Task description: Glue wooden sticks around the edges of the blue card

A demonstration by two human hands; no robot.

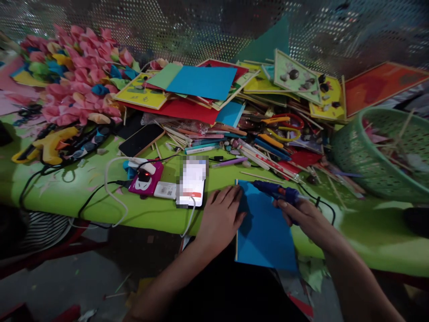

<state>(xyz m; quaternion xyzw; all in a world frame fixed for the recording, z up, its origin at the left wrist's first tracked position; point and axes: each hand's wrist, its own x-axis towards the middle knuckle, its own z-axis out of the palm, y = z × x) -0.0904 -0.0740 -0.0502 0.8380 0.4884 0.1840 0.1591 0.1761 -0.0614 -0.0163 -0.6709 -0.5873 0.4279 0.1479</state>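
Observation:
A blue paper sheet [264,228] lies at the near edge of the green table [83,197], overhanging toward me. My left hand [221,214] rests flat on its left edge, fingers apart. My right hand [301,214] grips a blue glue gun [278,191], whose nozzle points left over the top of the sheet. A thin wooden stick runs along the sheet's left side. The gun's black cord [321,203] trails off to the right.
A lit phone [191,183] lies left of my left hand, beside a magenta power strip [147,179] with cables. A yellow glue gun [50,145] and pink paper flowers [77,85] are far left. Coloured sheets, sticks and scissors [281,125] crowd the back. A green basket [385,152] stands right.

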